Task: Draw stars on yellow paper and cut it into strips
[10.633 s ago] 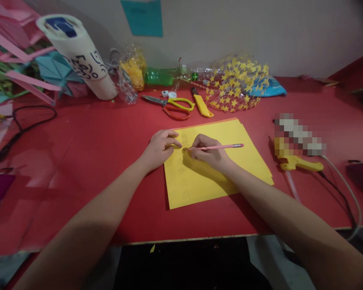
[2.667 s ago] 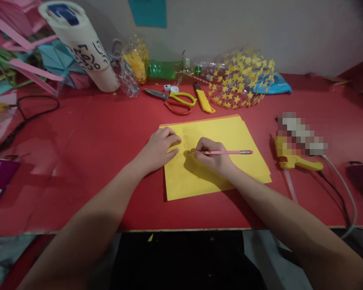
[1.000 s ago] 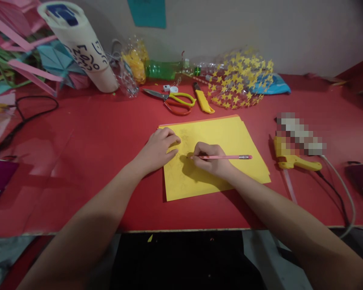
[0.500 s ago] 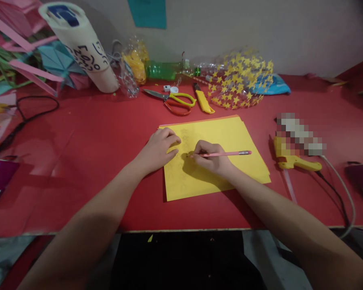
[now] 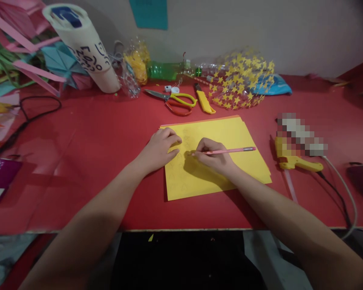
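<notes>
A stack of yellow paper (image 5: 224, 133) lies on the red table, with orange sheet edges showing under its top side. Faint pencil marks run down the left part of the top sheet. My right hand (image 5: 216, 157) grips a pink pencil (image 5: 236, 150), its point on or just above the paper and its eraser end toward the right. Over the sheet's left edge my left hand (image 5: 163, 147) lies flat, fingers apart, holding nothing.
Behind the paper lie scissors (image 5: 178, 100) and a yellow utility knife (image 5: 204, 98). A white tumbler (image 5: 92, 56) stands back left. To the right are a yellow glue gun (image 5: 286, 157) and its cord. Star-patterned clear wrap (image 5: 238, 80) sits near the wall.
My right hand and the pencil have shifted slightly right, and the pencil's eraser end has risen a little. My left hand stays in place on the paper.
</notes>
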A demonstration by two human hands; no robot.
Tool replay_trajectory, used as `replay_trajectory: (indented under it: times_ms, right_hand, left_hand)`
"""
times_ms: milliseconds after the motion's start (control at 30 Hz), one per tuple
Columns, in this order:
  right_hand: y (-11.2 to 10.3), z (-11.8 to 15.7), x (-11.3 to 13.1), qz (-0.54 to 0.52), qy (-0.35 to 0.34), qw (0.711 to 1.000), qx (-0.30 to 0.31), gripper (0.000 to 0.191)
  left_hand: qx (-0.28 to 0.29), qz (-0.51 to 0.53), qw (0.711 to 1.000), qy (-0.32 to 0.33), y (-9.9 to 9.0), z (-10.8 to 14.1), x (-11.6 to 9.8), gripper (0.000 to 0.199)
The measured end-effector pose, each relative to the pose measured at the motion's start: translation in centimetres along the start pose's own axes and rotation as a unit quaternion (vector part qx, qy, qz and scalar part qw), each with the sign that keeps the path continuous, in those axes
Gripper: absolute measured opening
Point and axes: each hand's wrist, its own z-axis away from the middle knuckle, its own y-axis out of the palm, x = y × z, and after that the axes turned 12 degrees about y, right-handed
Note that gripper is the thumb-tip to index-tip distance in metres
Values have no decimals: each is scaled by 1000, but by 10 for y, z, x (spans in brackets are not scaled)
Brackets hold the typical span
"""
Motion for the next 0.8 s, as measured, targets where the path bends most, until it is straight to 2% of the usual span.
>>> replay_trajectory:
  times_ms: [200,500,633,800]
  right_hand:
    - [0,-1,2,-65,67,995,-23,14]
    - [-2,-2,-2,-82,5,996,-21,11]
    - [-2,-1,-2,-53,0,999,4,9]
    - [-3,-3,-4,-52,18,998,5,11]
  left_hand:
    - [4,-4,1000,4,-2,-1,-1,20]
    - [16,-11,1000,-6,-2,-1,-1,24]
    - [10,-17,1000,1,0,-2,1,24]
    - [0,-21,1000,9,0,-4,4,23]
